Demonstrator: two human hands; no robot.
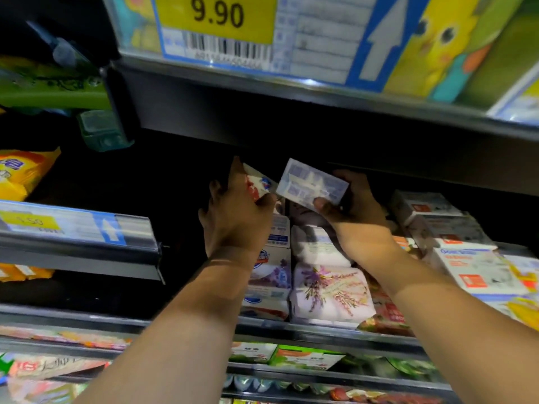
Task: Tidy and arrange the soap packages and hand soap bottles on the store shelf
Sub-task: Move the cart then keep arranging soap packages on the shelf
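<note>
Both hands reach deep into the dark middle shelf. My left hand [237, 211] grips a white soap package with red and blue print [258, 183], tilted above the row of stacked packages. My right hand [354, 209] pinches a pale lilac soap package [312, 185] by its lower edge, its printed back facing me. Below the hands stand a white-and-blue lavender soap box [272, 275] and a soft white pack with a lavender sprig [331, 293]. The far ends of both held packages fade into shadow.
White boxes with orange labels [466, 258] are stacked at the right. An overhead shelf edge carries a yellow 9.90 price tag [217, 18]. Yellow packs [20, 173] lie at the left, behind a price rail [81, 228]. Lower shelves hold green and red packages [303, 358].
</note>
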